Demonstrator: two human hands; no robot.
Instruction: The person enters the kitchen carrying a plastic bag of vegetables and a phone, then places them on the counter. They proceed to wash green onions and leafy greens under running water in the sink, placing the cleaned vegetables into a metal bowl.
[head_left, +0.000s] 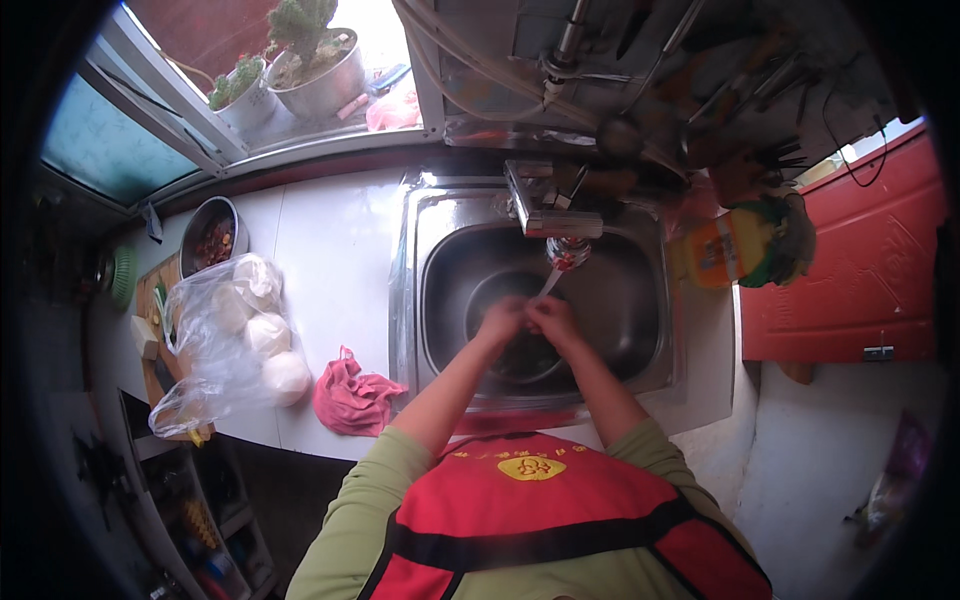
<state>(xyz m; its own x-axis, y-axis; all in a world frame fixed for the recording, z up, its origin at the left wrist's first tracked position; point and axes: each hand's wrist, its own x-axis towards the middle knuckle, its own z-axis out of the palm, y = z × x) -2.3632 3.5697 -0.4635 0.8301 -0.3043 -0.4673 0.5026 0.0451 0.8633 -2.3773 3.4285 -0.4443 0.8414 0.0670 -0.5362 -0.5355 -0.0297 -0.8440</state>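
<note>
My left hand (504, 318) and my right hand (552, 316) meet over a round metal bowl (534, 369) inside the stainless steel sink (622, 322). A thin stream of water (553, 280) runs from the faucet (562, 223) down to my fingers. The fingers are bent close together and blurred, so whether anything is between them cannot be told. What lies in the bowl is dark and partly hidden by my hands and wrists.
Left of the sink lie a pink cloth (355, 397) and a clear plastic bag (217, 360) of round white buns (268, 334). Beyond them stand a pot of food (216, 238) and a wooden cutting board (154, 375). A yellow plastic bottle (712, 251) is at the sink's right.
</note>
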